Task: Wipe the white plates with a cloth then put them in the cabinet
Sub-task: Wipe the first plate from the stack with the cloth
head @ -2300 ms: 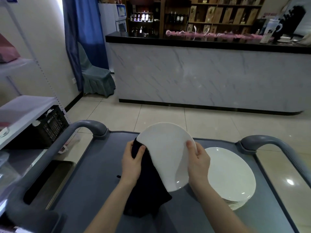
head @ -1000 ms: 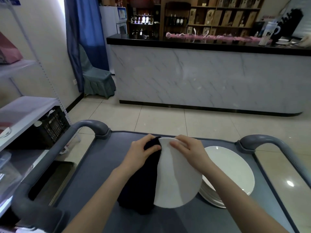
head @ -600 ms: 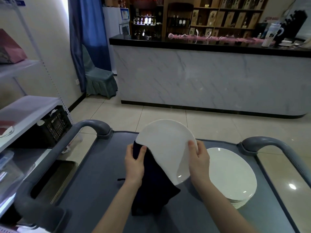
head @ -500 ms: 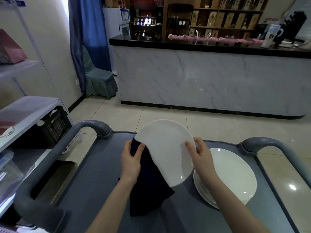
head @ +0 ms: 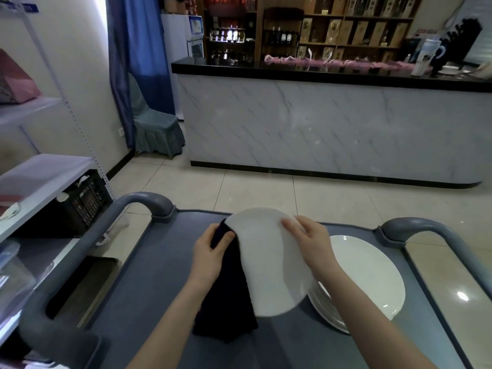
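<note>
Location: grey cart [head: 149,288], top tray, seen from its near end. A curved handle rises on the left [head: 87,243] and another on the right [head: 415,227].

Item under work: one white plate [head: 266,262], held above the tray near its centre and tilted, its far rim raised and its near rim low. The near right edge overlaps the stack [head: 367,278] of white plates that sits on the right side of the tray.

Left hand [head: 210,258]: fingers curled round a dark cloth [head: 229,296] and holding it against the plate's left edge, with the thumb on top of the cloth. The rest of the cloth hangs from the hand behind the plate, and its lower end lies on the tray.

Right hand [head: 311,246]: holds the plate at its far right rim. The fingers [head: 291,225] lie close together across the plate's face, pointing left. The thumb cannot be seen.

Surroundings: tiled floor [head: 266,190] beyond the cart. A marble-fronted counter [head: 319,129] with a black top stands at the far side, with wooden shelves [head: 346,30] of bottles and boxes behind it. A covered chair [head: 154,129] stands beside a blue curtain [head: 138,49] at far left. A white rack [head: 40,177] on the left has a black crate [head: 82,206] under its shelf.
</note>
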`<state>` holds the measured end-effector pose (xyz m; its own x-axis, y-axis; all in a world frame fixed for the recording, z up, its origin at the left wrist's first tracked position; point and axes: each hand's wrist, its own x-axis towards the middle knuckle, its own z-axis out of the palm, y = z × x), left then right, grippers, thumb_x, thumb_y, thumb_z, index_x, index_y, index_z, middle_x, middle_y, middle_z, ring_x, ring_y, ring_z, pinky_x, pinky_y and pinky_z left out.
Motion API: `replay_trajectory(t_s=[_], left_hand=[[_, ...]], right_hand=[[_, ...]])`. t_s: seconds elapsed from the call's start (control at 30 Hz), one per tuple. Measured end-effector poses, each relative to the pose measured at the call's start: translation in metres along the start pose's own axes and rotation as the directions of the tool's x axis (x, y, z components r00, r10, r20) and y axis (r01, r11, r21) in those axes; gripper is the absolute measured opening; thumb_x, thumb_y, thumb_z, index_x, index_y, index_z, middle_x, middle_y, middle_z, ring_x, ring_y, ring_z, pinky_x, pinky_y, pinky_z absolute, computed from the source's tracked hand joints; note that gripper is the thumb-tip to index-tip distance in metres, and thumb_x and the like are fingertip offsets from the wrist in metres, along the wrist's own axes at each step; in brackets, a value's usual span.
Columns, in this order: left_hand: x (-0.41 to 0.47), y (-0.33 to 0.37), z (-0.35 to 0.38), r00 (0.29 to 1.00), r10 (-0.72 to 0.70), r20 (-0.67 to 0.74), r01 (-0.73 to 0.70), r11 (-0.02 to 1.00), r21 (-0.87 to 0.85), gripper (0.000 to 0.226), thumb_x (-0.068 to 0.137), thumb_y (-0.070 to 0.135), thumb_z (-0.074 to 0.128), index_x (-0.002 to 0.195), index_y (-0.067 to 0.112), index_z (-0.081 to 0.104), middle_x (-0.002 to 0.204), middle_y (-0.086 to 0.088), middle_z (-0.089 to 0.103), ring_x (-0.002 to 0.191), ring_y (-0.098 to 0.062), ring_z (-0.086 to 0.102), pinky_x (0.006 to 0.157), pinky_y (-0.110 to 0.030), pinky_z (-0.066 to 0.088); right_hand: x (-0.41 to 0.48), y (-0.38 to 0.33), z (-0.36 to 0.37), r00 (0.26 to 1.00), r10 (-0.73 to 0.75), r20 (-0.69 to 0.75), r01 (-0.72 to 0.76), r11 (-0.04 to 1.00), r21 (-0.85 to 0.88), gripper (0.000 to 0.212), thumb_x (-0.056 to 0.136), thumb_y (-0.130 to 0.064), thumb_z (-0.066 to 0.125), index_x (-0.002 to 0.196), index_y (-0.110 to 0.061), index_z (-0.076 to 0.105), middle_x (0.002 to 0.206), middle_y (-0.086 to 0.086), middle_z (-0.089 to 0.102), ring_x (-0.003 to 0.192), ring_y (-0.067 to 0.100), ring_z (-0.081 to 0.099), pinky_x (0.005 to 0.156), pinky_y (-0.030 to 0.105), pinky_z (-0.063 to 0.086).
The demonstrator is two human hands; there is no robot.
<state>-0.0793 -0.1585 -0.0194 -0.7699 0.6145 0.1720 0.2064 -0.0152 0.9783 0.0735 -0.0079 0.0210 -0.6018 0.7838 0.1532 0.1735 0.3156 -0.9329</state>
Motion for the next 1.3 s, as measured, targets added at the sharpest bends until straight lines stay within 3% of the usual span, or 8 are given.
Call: replay_trajectory(t_s=[0.13,0.5,0.73,0.97,1.1,1.17,1.23,1.3], left_hand=[[-0.01,-0.006,0.003,0.985,-0.109,-0.136,0.096,0.99,-0.102,0.007,0.096,0.024,0.061,0.099,0.029,0.063,0.091,0.015,0.07,0.086,-0.001,0.064,0.074,-0.024,0.047],[0.011,0.022,0.001,0.935,0.091,0.342,-0.164,0.967,0.192,0.011,0.089,0.024,0.07,0.085,0.031,0.063,0.078,0.016,0.067,0.072,0.005,0.059,0.066,-0.01,0.043],[0.0,0.002,0.003,0.994,-0.037,-0.099,0.039,0.999,0.021,0.006,0.093,0.025,0.066,0.087,0.023,0.064,0.079,0.011,0.069,0.076,-0.004,0.063,0.07,-0.021,0.048],[-0.019,-0.003,0.048,0.827,-0.451,-0.335,0.303,0.86,-0.411,0.02,0.097,0.029,0.06,0.114,0.021,0.052,0.106,0.004,0.061,0.095,-0.012,0.058,0.087,-0.032,0.047],[-0.015,-0.01,0.037,0.813,-0.461,-0.355,0.317,0.863,-0.394,0.014,0.097,0.026,0.06,0.105,0.016,0.056,0.097,0.002,0.063,0.087,-0.014,0.058,0.083,-0.033,0.048],[-0.008,-0.012,0.027,0.816,-0.435,-0.381,0.295,0.879,-0.374,0.006,0.097,0.025,0.061,0.099,0.019,0.058,0.094,0.005,0.063,0.085,-0.012,0.058,0.077,-0.028,0.048],[-0.002,-0.013,0.02,0.824,-0.413,-0.388,0.283,0.893,-0.348,0.005,0.097,0.025,0.06,0.092,0.025,0.059,0.092,0.007,0.064,0.085,-0.011,0.059,0.072,-0.024,0.047],[0.003,-0.016,0.014,0.83,-0.411,-0.377,0.292,0.896,-0.334,0.007,0.098,0.026,0.059,0.093,0.022,0.061,0.091,0.004,0.064,0.084,-0.014,0.058,0.074,-0.027,0.047]], right_hand=[[-0.013,0.006,0.01,0.975,0.169,-0.145,-0.134,0.965,0.223,0.023,0.095,-0.034,0.062,0.079,-0.02,0.07,0.069,0.0,0.064,0.062,0.007,0.054,0.058,0.021,0.043],[0.004,-0.014,-0.002,0.918,-0.096,0.384,0.188,0.96,-0.209,0.026,0.096,-0.038,0.061,0.07,-0.039,0.063,0.065,-0.02,0.058,0.062,-0.004,0.05,0.057,0.012,0.036],[-0.008,0.001,0.003,0.994,-0.004,-0.107,0.007,1.0,0.029,0.042,0.096,-0.034,0.062,0.058,-0.02,0.049,0.054,-0.013,0.042,0.053,0.005,0.036,0.049,0.018,0.028],[-0.028,0.0,0.059,0.793,0.374,-0.481,-0.155,0.888,0.434,0.021,0.1,-0.04,0.049,0.088,-0.029,0.063,0.081,-0.013,0.066,0.078,0.005,0.061,0.068,0.025,0.046],[-0.027,0.013,0.041,0.929,0.202,-0.309,-0.159,0.975,0.156,0.017,0.102,-0.036,0.047,0.096,-0.024,0.057,0.087,-0.008,0.065,0.087,0.02,0.062,0.074,0.036,0.05],[-0.029,0.019,0.025,0.983,0.098,-0.155,-0.092,0.995,0.049,0.015,0.099,-0.036,0.053,0.111,-0.03,0.06,0.097,-0.02,0.067,0.093,0.008,0.064,0.078,0.023,0.051],[-0.032,0.023,0.011,0.999,-0.027,-0.022,0.025,0.997,-0.07,0.042,0.096,-0.033,0.061,0.137,-0.035,0.05,0.126,-0.034,0.058,0.115,-0.008,0.056,0.093,0.009,0.043],[-0.031,0.024,0.0,0.972,-0.22,0.083,0.236,0.906,-0.351,0.061,0.092,-0.032,0.068,0.147,-0.03,0.042,0.154,-0.017,0.036,0.138,-0.001,0.036,0.11,0.021,0.032]])
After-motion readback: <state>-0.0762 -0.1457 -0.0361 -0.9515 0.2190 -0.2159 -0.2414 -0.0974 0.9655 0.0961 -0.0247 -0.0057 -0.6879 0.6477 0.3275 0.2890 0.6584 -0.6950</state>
